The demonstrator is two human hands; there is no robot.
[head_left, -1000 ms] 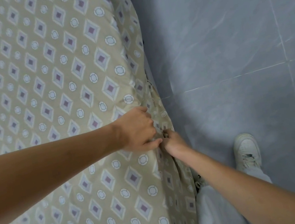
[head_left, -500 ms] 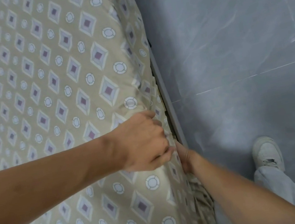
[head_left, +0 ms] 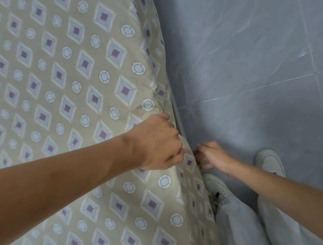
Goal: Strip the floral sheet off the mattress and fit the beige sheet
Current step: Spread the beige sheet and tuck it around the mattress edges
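Note:
The beige sheet (head_left: pixel 63 85), printed with purple diamonds and white rings, covers the mattress and fills the left of the head view. My left hand (head_left: pixel 155 142) sits at the mattress's right edge, fingers curled, gripping a fold of the sheet at the top corner of that side. My right hand (head_left: pixel 211 154) is blurred and hovers just off the hanging side of the sheet, below the left hand. Its fingers point loosely toward the fabric and hold nothing that I can make out. No floral sheet is in view.
Grey tiled floor (head_left: pixel 250 42) runs along the right side of the bed. My two white shoes (head_left: pixel 269 161) and light grey trouser legs (head_left: pixel 239 227) stand close against the bed's side at the lower right.
My right hand has come out from under the mattress edge and moved right, away from the sheet. My left hand keeps its grip at the edge. My feet have stepped nearer the bed.

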